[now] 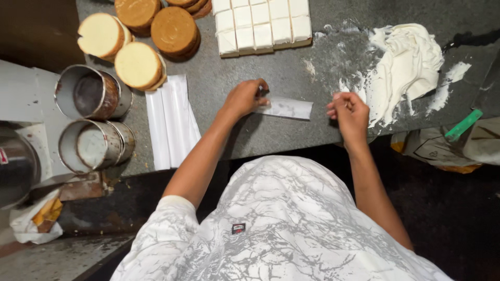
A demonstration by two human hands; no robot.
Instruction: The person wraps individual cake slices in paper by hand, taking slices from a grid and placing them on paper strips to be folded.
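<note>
grey stone worktop bears all | mound of white cream just beyond right hand, fingers pinched shut, contents indiscernible | left hand pins thin white paper strip flat, strip extending rightward from grip

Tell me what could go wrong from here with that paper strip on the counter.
The paper strip, pinched by the left hand, lies close to the cream pile and its smears; it could pick up cream. The right hand hovers at the counter edge, beside the cream, and might drag some onto the strip.
</note>
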